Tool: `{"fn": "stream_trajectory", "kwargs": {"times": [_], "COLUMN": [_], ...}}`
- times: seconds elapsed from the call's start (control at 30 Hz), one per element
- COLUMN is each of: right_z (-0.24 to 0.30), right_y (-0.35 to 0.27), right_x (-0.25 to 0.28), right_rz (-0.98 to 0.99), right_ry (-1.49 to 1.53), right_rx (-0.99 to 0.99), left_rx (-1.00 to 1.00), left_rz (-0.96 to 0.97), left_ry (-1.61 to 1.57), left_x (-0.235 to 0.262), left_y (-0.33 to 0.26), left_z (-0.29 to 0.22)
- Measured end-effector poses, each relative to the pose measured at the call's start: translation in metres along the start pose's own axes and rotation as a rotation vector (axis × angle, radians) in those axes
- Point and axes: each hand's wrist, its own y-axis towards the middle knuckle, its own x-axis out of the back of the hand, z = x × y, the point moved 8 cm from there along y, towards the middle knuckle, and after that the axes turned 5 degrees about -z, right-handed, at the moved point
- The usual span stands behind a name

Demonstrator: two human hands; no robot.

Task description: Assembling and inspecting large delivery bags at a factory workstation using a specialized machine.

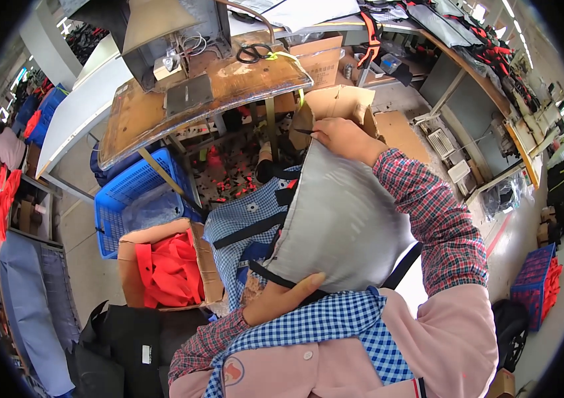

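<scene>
A silver-grey fabric panel with black binding and straps is stretched upright in front of my body. My right hand pinches its far top corner, where a short dark strip sticks out to the left. At the near lower edge my left hand grips the panel, thumb on the grey face and fingers hidden behind. A black strap hangs from the panel's right side. Blue checked cloth of an apron lies just left of the panel, crossed by a black strap.
A worn wooden worktable stands ahead, with scraps on the floor beneath. To the left are a blue crate and a cardboard box holding red fabric. An opened carton sits beyond my right hand. Another person is far left.
</scene>
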Motion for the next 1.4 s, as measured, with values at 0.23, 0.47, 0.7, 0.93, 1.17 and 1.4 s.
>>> {"fn": "stream_trajectory", "kwargs": {"times": [0.23, 0.47, 0.7, 0.93, 1.17, 1.4], "right_z": [-0.004, 0.056, 0.183, 0.203, 0.162, 0.115], "right_y": [-0.018, -0.019, 0.051, 0.075, 0.056, 0.086], "right_x": [0.056, 0.214, 0.084, -0.022, -0.063, -0.024], "right_rz": [-0.124, -0.454, 0.017, 0.243, 0.243, -0.195], "right_ry": [-0.066, 0.118, 0.165, 0.290, 0.166, 0.208], "right_rx": [-0.125, 0.109, 0.526, 0.475, 0.506, 0.325], "left_rx": [-0.176, -1.426, -0.635, 0.092, 0.199, 0.157], "left_rz": [0.208, 0.397, 0.587, 0.348, 0.158, 0.153], "left_ry": [-0.085, 1.074, 0.451, 0.342, -0.046, -0.109], "left_x": [-0.027, -0.079, -0.073, 0.001, 0.030, 0.045], "left_y": [-0.001, -0.058, -0.044, -0.064, -0.070, -0.061], "left_z": [-0.019, -0.030, -0.070, -0.037, -0.007, -0.042]}}
